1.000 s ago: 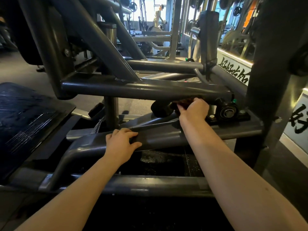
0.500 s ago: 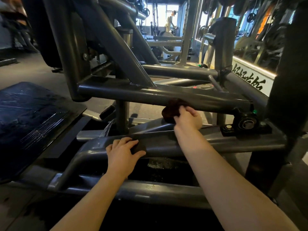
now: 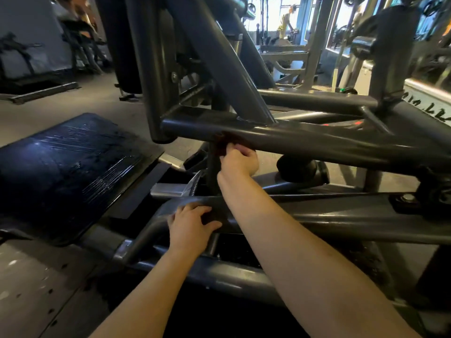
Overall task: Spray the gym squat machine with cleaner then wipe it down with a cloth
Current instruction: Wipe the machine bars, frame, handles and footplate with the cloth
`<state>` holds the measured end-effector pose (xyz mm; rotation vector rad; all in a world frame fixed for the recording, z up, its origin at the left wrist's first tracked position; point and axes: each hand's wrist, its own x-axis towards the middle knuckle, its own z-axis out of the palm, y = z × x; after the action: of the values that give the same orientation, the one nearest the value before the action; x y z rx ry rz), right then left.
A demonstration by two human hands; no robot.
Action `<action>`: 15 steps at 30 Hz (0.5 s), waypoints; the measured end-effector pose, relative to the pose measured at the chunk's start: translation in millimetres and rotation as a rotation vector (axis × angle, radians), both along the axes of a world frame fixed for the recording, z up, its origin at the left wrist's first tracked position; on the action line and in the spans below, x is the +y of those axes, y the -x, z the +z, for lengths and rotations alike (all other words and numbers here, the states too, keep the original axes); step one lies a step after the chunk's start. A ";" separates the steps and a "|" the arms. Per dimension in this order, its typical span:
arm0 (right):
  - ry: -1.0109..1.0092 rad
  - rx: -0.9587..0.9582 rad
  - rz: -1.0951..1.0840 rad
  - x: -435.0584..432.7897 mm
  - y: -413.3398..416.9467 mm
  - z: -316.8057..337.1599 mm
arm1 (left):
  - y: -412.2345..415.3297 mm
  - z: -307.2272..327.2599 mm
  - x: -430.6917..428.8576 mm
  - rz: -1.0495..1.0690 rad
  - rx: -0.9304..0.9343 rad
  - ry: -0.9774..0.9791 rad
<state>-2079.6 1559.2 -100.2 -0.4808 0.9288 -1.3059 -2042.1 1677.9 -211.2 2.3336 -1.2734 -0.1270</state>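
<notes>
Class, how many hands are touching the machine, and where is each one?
2. The left hand rests on the lower frame bar; the right hand holds a cloth against the upper crossbar. None seems hidden.

Bare-armed: left hand (image 3: pixel 189 228), right hand (image 3: pixel 238 164)
</notes>
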 end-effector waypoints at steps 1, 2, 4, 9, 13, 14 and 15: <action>-0.016 -0.019 0.026 3.9 -9.6 2.2 | -3.0 -2.2 0.9 0.008 0.010 0.000; -0.032 -0.049 0.059 6.8 -19.7 4.4 | -6.7 -4.2 1.9 0.015 0.022 0.002; -0.062 -0.103 0.166 11.7 -36.8 10.2 | -13.9 -7.5 4.2 0.028 0.040 -0.005; -0.171 -0.253 0.416 25.3 -59.6 24.9 | -24.9 -10.3 6.7 0.062 0.093 -0.010; -0.131 -0.269 0.470 12.9 -36.3 23.8 | -24.7 -7.8 9.3 0.046 0.120 -0.013; -0.131 -0.268 0.442 4.9 -24.1 20.2 | -23.6 -6.5 10.6 0.046 0.118 -0.009; -0.124 -0.259 0.407 -3.0 -9.6 16.0 | -22.4 -5.4 12.1 0.046 0.116 -0.003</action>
<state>-2070.0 1556.2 -84.2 -0.3699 0.6490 -0.9094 -2019.7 1690.0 -216.6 2.3206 -1.1631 -0.2463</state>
